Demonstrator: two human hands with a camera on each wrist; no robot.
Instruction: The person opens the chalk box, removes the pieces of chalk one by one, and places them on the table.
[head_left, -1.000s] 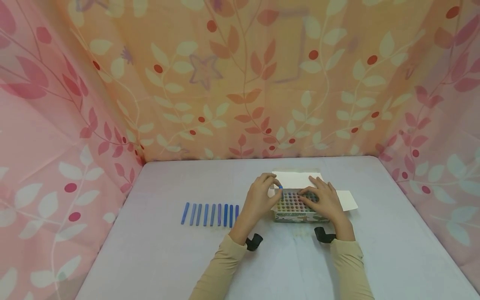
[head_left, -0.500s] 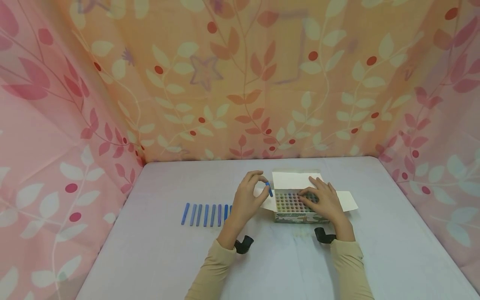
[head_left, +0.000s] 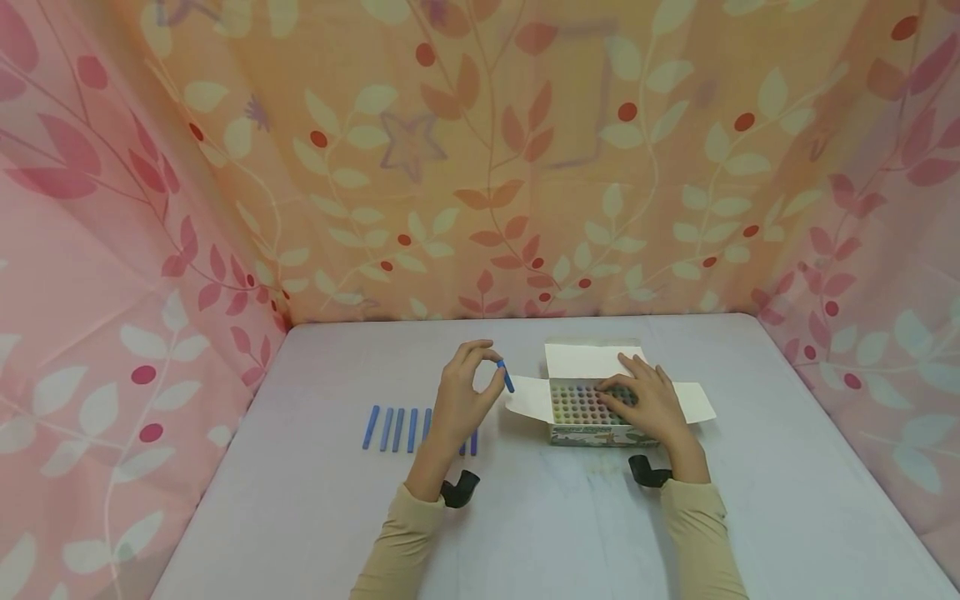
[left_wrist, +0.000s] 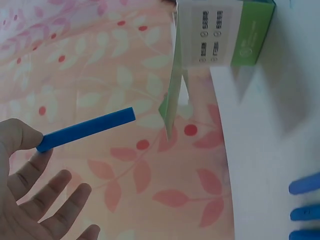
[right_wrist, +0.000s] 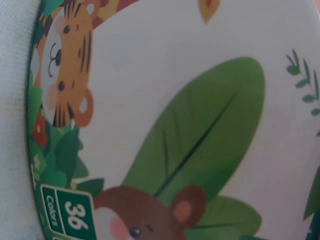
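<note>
My left hand (head_left: 459, 402) pinches a blue crayon (left_wrist: 87, 130) between thumb and index finger, above the table and left of the box. In the left wrist view the crayon sticks out past the fingertips, the other fingers spread loosely below. My right hand (head_left: 656, 398) rests over the right part of an open crayon box (head_left: 592, 436), its thumb and index fingertips close together over the crayon ends. Rows of coloured round ends (head_left: 576, 406) fill the box. On the table to the left lies a row of blue crayons (head_left: 399, 430), partly hidden behind my left hand and wrist.
The box's white lid (head_left: 588, 361) stands folded back. Side flaps spread out left (head_left: 529, 397) and right (head_left: 694, 402). A white cloth covers the table (head_left: 300, 517), with a leaf-patterned curtain (head_left: 480, 167) behind it. Printed animals show on the box front (right_wrist: 130, 100).
My left hand has carried the blue crayon up from the box's left end and leftward, past the left flap, towards the row. My right hand stays in place on the box.
</note>
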